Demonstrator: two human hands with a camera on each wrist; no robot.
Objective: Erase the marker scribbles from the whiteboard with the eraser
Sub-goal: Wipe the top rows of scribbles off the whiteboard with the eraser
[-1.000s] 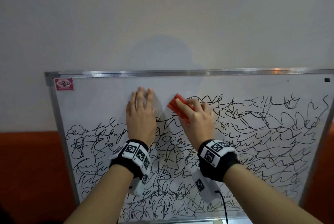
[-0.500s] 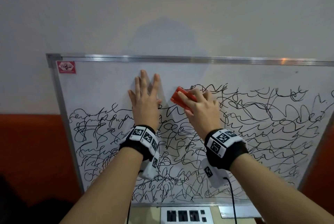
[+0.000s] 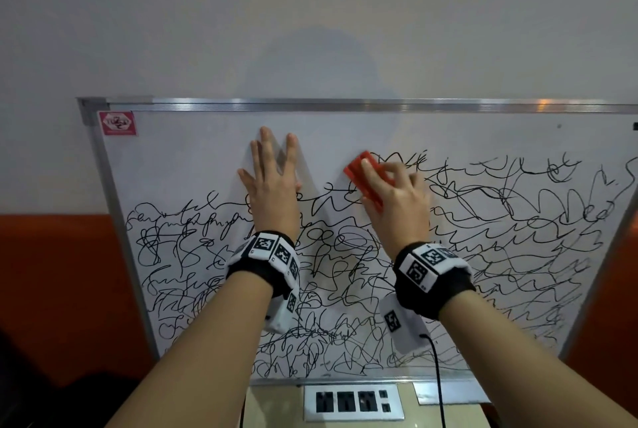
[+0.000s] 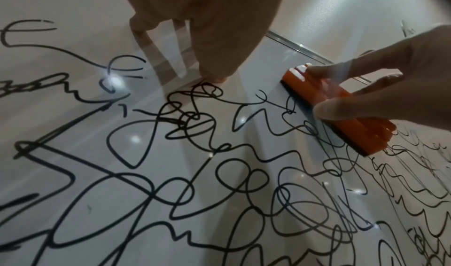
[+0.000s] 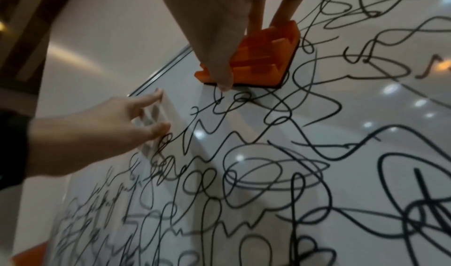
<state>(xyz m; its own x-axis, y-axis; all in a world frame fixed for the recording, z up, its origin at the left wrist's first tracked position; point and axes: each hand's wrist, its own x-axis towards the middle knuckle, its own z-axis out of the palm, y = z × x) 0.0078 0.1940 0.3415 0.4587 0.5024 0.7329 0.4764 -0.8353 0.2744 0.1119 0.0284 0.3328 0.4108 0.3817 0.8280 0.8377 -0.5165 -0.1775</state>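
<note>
A metal-framed whiteboard [image 3: 193, 158] leans against the wall, covered with black marker scribbles [image 3: 345, 255] below a clean upper-left strip. My right hand [image 3: 397, 192] grips an orange eraser [image 3: 359, 175] and presses it flat on the board at the top edge of the scribbles. In the right wrist view the eraser [image 5: 263, 58] sits under my thumb and fingers, its dark felt against the board. My left hand [image 3: 272, 179] lies flat on the board, fingers straight and spread, just left of the eraser [image 4: 341, 112]. The left hand [image 5: 117, 119] holds nothing.
A pink brand sticker [image 3: 117, 122] marks the board's top-left corner. Below the board a power strip [image 3: 352, 401] lies on a beige surface. An orange-red wall band [image 3: 51, 272] runs behind the board. A black cable [image 3: 438, 379] hangs from my right wrist.
The view has tilted down a little. My right hand has slid the eraser slightly right along the top of the scribbles. The left hand stays flat on the board.
</note>
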